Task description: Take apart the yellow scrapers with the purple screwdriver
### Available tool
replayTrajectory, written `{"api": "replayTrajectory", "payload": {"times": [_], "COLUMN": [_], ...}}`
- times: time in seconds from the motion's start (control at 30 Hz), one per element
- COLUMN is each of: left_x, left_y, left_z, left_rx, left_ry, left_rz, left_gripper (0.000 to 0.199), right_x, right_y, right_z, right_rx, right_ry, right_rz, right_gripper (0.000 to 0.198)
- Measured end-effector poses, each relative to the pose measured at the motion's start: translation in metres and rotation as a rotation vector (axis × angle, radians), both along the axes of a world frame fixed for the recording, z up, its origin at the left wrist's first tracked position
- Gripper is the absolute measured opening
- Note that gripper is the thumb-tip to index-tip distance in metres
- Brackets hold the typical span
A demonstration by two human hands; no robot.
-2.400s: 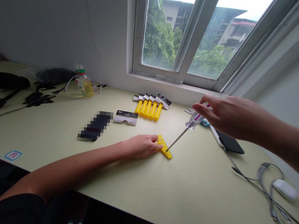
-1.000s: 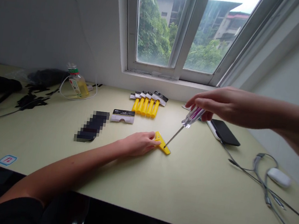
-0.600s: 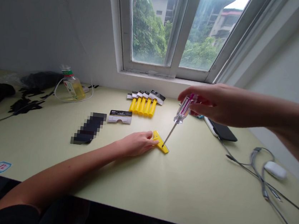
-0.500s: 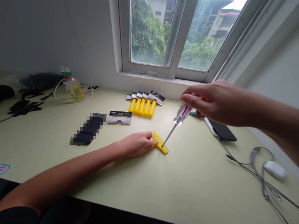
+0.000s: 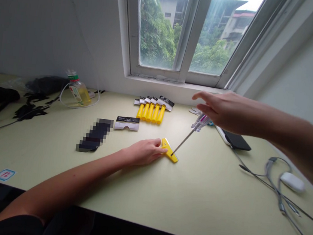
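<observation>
My left hand point(image 5: 148, 151) is closed around the handle of a yellow scraper point(image 5: 173, 157) that lies on the table. Its wide head points right, and the handle is hidden under my fingers. In my right hand point(image 5: 221, 109) is a screwdriver point(image 5: 200, 121) with a clear and purple handle. The index finger and thumb are lifted off the handle while the other fingers, mostly hidden, stay at it. The tilted metal shaft runs down to the left, with its tip at a screw on the scraper head.
Several yellow scrapers point(image 5: 150, 113) with black and white covers lie in a row near the window. Closer is a loose blade cover point(image 5: 126, 123), with a pixelated dark object point(image 5: 95, 135) beside it. A bottle point(image 5: 80, 93) stands left; a phone point(image 5: 237, 140), cables point(image 5: 275, 187) and white case point(image 5: 292, 181) lie right.
The screwdriver leans further to the right, its tip still at the scraper head. My right hand has shifted right and its index finger and thumb have loosened. The view has shifted slightly.
</observation>
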State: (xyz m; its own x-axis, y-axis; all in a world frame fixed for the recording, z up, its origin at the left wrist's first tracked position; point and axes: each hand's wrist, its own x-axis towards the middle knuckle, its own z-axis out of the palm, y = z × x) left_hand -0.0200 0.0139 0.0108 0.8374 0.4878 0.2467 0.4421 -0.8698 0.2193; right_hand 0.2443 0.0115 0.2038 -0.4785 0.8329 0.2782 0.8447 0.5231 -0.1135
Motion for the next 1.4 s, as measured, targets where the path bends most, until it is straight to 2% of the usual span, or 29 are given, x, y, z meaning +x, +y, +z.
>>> {"api": "replayTrajectory", "payload": {"times": [0.07,0.17,0.23,0.3,0.37,0.5,0.57,0.73,0.9,1.0,1.1,1.23,1.33,1.4], "left_x": [0.0,0.0,0.0,0.0,0.0,0.0,0.0,-0.002,-0.005,-0.007,-0.01,-0.015,-0.023,-0.03], "left_y": [0.0,0.0,0.0,0.0,0.0,0.0,0.0,-0.001,0.001,0.002,0.004,0.007,0.01,0.012], "left_z": [-0.001,-0.001,0.0,0.0,0.001,0.0,0.0,0.003,0.002,0.001,0.001,0.009,0.017,0.021], "left_rx": [-0.017,-0.015,-0.001,0.012,0.023,0.028,0.031,0.053,0.022,-0.006,0.0,0.044,0.047,0.037], "left_ry": [-0.014,-0.015,-0.01,-0.005,0.001,0.009,0.02,0.03,-0.013,-0.048,-0.029,0.009,0.02,0.036], "left_rz": [0.001,0.0,-0.004,-0.008,-0.005,0.003,0.007,0.031,0.041,0.034,0.043,0.073,0.106,0.117], "left_gripper": [0.035,0.035,0.034,0.033,0.033,0.033,0.033,0.032,0.032,0.032,0.033,0.033,0.034,0.036], "right_x": [-0.003,-0.011,-0.017,-0.019,-0.018,-0.014,-0.013,-0.005,0.013,0.023,0.028,0.027,0.021,0.015], "right_y": [-0.002,-0.009,-0.012,-0.012,-0.01,-0.013,-0.015,-0.013,-0.01,-0.011,-0.01,-0.002,0.003,0.003], "right_z": [0.001,0.006,0.006,0.004,0.004,0.007,0.006,0.001,0.008,0.008,0.001,-0.017,-0.027,-0.033], "right_rx": [-0.113,-0.209,-0.19,-0.106,-0.045,-0.217,-0.247,-0.175,-0.101,-0.006,0.131,0.342,0.31,0.213], "right_ry": [-0.061,-0.016,-0.028,-0.093,-0.136,-0.001,0.059,0.224,0.39,0.51,0.69,1.033,1.15,1.09], "right_rz": [0.048,0.12,0.051,-0.069,-0.103,0.088,0.11,0.146,0.157,0.143,0.102,0.11,0.082,0.027], "right_gripper": [0.039,0.043,0.042,0.043,0.043,0.036,0.033,0.035,0.034,0.039,0.042,0.022,0.017,0.019]}}
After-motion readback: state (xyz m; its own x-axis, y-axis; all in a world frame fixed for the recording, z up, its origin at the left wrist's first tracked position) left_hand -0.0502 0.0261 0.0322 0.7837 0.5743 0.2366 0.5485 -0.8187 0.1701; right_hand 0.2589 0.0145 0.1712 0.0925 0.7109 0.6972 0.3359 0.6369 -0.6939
